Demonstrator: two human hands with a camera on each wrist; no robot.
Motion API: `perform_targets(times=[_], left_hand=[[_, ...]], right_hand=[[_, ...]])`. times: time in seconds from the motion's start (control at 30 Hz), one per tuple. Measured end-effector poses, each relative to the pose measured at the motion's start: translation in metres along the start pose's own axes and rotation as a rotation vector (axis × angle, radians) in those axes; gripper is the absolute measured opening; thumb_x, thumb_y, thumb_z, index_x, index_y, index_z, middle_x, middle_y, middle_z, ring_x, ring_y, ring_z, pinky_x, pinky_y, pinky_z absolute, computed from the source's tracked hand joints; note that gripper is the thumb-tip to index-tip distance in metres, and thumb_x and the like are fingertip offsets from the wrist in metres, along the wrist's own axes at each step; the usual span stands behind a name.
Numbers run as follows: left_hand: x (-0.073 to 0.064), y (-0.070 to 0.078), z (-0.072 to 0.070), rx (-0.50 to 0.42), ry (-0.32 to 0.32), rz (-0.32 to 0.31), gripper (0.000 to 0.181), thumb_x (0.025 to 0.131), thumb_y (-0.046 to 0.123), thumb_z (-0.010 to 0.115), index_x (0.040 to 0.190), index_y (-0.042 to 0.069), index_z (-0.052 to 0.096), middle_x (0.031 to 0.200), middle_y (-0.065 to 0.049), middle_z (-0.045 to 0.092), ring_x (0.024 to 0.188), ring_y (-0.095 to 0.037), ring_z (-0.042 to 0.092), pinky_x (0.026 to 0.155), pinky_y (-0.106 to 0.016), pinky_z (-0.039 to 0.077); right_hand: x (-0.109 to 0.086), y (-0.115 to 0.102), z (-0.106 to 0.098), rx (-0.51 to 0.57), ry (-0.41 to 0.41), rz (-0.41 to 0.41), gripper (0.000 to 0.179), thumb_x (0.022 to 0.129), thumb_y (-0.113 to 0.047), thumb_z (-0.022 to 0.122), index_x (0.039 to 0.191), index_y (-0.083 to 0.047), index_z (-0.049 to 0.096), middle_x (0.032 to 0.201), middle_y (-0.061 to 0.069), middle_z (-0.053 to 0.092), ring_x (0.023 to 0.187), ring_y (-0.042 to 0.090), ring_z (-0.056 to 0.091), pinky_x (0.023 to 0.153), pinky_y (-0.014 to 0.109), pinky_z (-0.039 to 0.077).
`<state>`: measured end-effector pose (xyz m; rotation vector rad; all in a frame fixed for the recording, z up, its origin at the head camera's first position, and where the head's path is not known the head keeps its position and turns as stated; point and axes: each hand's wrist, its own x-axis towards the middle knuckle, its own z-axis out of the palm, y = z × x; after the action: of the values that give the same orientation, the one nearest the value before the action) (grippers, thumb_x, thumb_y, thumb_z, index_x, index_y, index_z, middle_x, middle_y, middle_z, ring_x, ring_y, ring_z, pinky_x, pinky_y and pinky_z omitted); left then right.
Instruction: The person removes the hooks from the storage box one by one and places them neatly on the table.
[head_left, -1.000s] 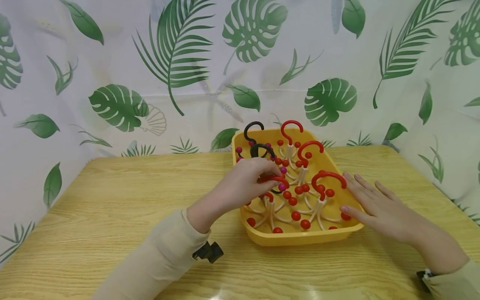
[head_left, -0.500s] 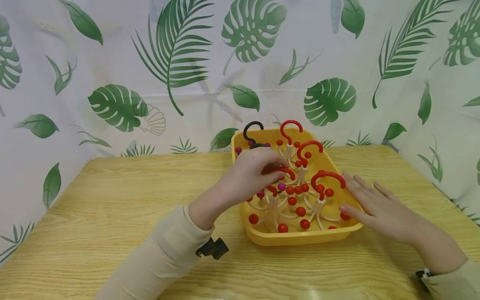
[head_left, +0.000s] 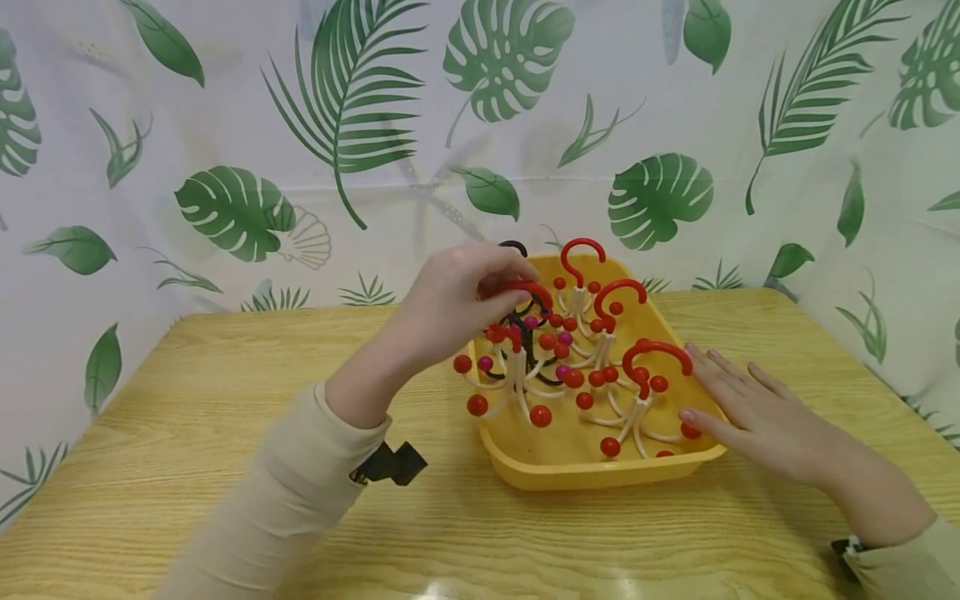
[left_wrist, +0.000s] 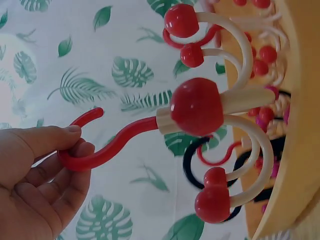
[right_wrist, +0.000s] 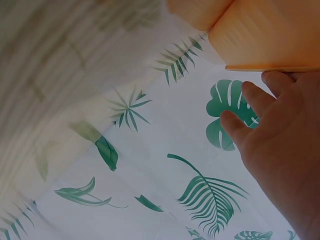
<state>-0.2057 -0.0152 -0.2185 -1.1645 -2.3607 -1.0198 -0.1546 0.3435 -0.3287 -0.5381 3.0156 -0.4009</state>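
Note:
My left hand (head_left: 450, 300) pinches the red hook of a multi-prong hanger (head_left: 519, 371) between thumb and fingers. Cream prongs with red ball tips curve out from its stem, below the hook; the left wrist view shows the same hanger (left_wrist: 197, 107) up close. It hangs upright over the left side of a yellow plastic tray (head_left: 600, 477). My right hand (head_left: 780, 425) lies against the tray's right rim, fingers extended; the right wrist view has those fingers (right_wrist: 257, 100) at the tray's edge.
Several other hangers stand in the tray: red-hooked ones such as the near-right hanger (head_left: 641, 404), and black ones with magenta balls, partly hidden behind my left hand. The tray sits on a wooden table (head_left: 300, 367) before a leaf-printed cloth (head_left: 375, 208).
My left hand has lifted the red-hooked hanger from the tray's near-left corner and moved it up and slightly left. The right hand has stayed at the rim.

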Motion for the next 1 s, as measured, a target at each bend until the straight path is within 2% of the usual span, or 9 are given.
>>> perform_targets(times=[0.13, 0.27, 0.43, 0.63, 0.83, 1.0], left_hand=[[0.002, -0.009, -0.021, 0.060, 0.040, -0.067, 0.014, 0.088, 0.005, 0.068, 0.102, 0.008, 0.071, 0.093, 0.000, 0.068, 0.078, -0.012, 0.058, 0.072, -0.024, 0.050], [0.005, -0.025, -0.041, 0.104, 0.071, -0.147, 0.016, 0.088, 0.006, 0.069, 0.104, 0.007, 0.071, 0.095, -0.003, 0.067, 0.078, -0.016, 0.058, 0.073, -0.028, 0.049], [0.011, -0.047, -0.056, 0.112, 0.073, -0.240, 0.018, 0.088, 0.007, 0.068, 0.106, 0.006, 0.069, 0.098, -0.005, 0.067, 0.084, -0.018, 0.061, 0.078, -0.031, 0.050], [0.018, -0.071, -0.060, 0.124, 0.082, -0.319, 0.018, 0.089, 0.006, 0.067, 0.106, 0.005, 0.069, 0.099, -0.010, 0.067, 0.088, -0.022, 0.060, 0.078, -0.034, 0.049], [0.024, -0.097, -0.056, 0.098, 0.086, -0.335, 0.019, 0.089, 0.007, 0.068, 0.108, 0.004, 0.067, 0.094, -0.011, 0.065, 0.084, -0.022, 0.057, 0.073, -0.033, 0.048], [0.028, -0.115, -0.048, 0.060, 0.092, -0.342, 0.019, 0.089, 0.006, 0.067, 0.108, 0.003, 0.068, 0.100, -0.011, 0.067, 0.088, -0.022, 0.059, 0.078, -0.033, 0.049]], right_hand=[[0.000, 0.001, 0.000, 0.004, -0.001, 0.002, 0.076, 0.099, -0.048, 0.042, 0.154, -0.012, 0.003, 0.158, 0.015, 0.007, 0.143, 0.037, 0.005, 0.111, 0.046, -0.016], [0.000, 0.002, 0.001, 0.007, 0.000, 0.002, 0.076, 0.099, -0.049, 0.042, 0.154, -0.014, 0.002, 0.158, 0.014, 0.006, 0.144, 0.036, 0.005, 0.111, 0.046, -0.016], [0.000, 0.001, 0.001, 0.014, 0.003, -0.001, 0.076, 0.099, -0.049, 0.041, 0.154, -0.015, 0.001, 0.159, 0.014, 0.006, 0.143, 0.037, 0.006, 0.112, 0.046, -0.014], [0.001, 0.001, 0.001, 0.014, 0.000, 0.004, 0.077, 0.099, -0.049, 0.042, 0.154, -0.014, 0.001, 0.158, 0.015, 0.007, 0.143, 0.038, 0.007, 0.112, 0.047, -0.014], [0.001, 0.000, 0.001, 0.012, 0.000, 0.005, 0.077, 0.099, -0.049, 0.042, 0.154, -0.013, 0.001, 0.158, 0.016, 0.007, 0.142, 0.040, 0.010, 0.112, 0.048, -0.014], [0.001, 0.001, 0.002, 0.017, 0.007, 0.004, 0.076, 0.099, -0.048, 0.041, 0.154, -0.014, 0.001, 0.157, 0.018, 0.009, 0.141, 0.041, 0.011, 0.112, 0.048, -0.014]])
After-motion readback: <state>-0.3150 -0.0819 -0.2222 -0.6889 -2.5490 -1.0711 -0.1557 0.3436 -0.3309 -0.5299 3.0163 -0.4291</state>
